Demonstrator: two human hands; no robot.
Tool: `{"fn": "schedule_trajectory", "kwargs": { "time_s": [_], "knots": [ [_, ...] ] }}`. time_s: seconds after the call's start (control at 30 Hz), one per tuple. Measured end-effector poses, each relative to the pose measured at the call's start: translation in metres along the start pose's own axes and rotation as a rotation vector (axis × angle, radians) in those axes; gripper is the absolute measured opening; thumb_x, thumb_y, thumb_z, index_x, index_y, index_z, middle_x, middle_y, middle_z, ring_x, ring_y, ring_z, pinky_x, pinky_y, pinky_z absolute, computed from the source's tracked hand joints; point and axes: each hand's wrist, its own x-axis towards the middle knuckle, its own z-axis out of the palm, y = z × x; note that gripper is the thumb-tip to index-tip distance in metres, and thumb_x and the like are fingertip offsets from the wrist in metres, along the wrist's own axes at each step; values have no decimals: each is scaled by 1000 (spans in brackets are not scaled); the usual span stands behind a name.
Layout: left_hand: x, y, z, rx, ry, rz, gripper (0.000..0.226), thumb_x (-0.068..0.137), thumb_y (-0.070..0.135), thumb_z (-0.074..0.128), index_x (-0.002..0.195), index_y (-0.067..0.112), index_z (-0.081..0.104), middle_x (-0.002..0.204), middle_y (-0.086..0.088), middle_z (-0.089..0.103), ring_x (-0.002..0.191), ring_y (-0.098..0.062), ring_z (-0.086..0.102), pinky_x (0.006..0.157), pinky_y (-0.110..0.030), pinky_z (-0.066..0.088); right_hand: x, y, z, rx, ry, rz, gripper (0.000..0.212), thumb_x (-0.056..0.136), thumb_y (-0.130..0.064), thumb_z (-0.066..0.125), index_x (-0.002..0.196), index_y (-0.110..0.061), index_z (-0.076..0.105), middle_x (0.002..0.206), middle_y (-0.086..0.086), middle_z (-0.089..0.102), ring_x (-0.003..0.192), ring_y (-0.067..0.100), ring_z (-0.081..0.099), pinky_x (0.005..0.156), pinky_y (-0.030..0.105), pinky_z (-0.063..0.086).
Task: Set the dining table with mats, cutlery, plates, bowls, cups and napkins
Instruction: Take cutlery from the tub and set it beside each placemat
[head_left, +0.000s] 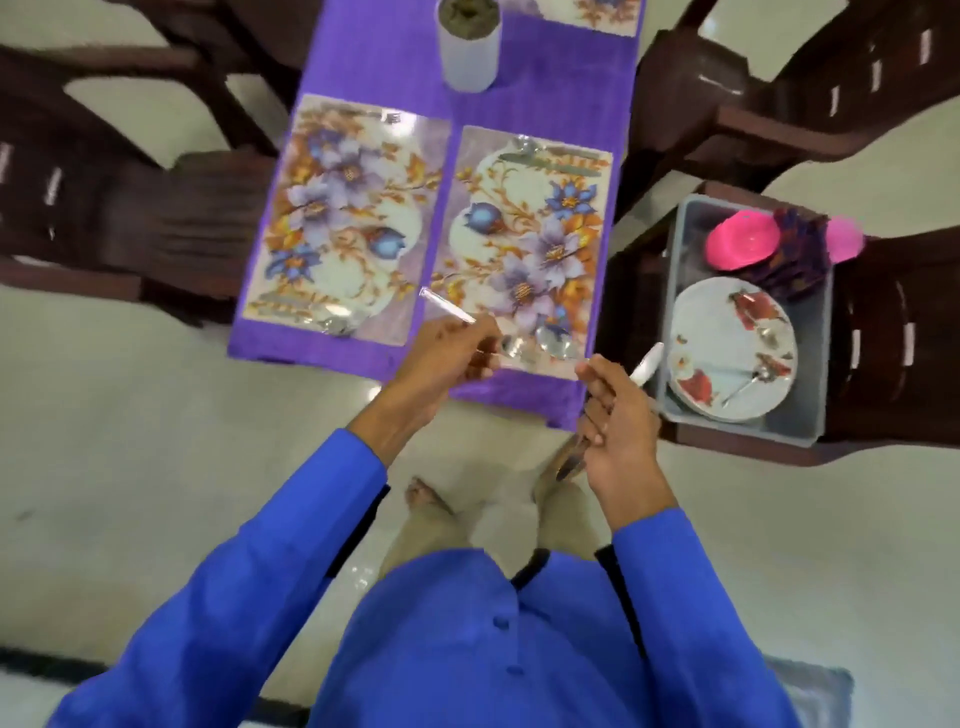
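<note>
1. the tabletop (363, 62) is draped in purple, and two floral mats (343, 218) are laid side by side.
2. a grey tub (815, 364) on a chair is seen holding plates (727, 332), pink cups (740, 241) and folded napkins (800, 260).
3. the cutlery step is judged to be in hand; plates come later.
4. a slim cutlery piece (448, 306) is pinched in the left hand (447, 358) over the near mat; next, a straight laying-down is called for.
5. several pieces are gripped by the right hand (618, 410), a white handle (647, 364) sticking up.

Three floral place mats (347, 218) are seen, one gray tub (748, 415), two pink bowls (740, 241), and three dark wooden chairs (130, 208).
</note>
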Motion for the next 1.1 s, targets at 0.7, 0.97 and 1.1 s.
{"fn": "schedule_trajectory", "kwargs": {
  "time_s": [0.7,0.97,1.1],
  "knots": [
    [-79,1,-523,-1022,755,48,20,91,9,77,108,-2,77,87,-10,74,76,-15,71,73,-22,60,-89,292,509,-705,-604,-143,13,96,-14,65,102,-5,71,101,14,79,40,8,25,37,22,21],
    [-49,120,-722,-996,783,147,19,94,5,74,111,-4,73,92,-14,78,85,-19,76,75,-22,61,-162,375,695,-660,-653,-93,16,100,-25,65,113,-17,71,108,6,80,46,8,25,43,25,22],
    [-22,169,-826,-896,743,175,20,92,5,76,112,0,75,99,-18,78,87,-22,77,75,-23,62,-175,407,805,-678,-614,-131,16,99,-25,70,101,-10,76,103,5,80,43,6,27,40,22,23]
  ]
}}
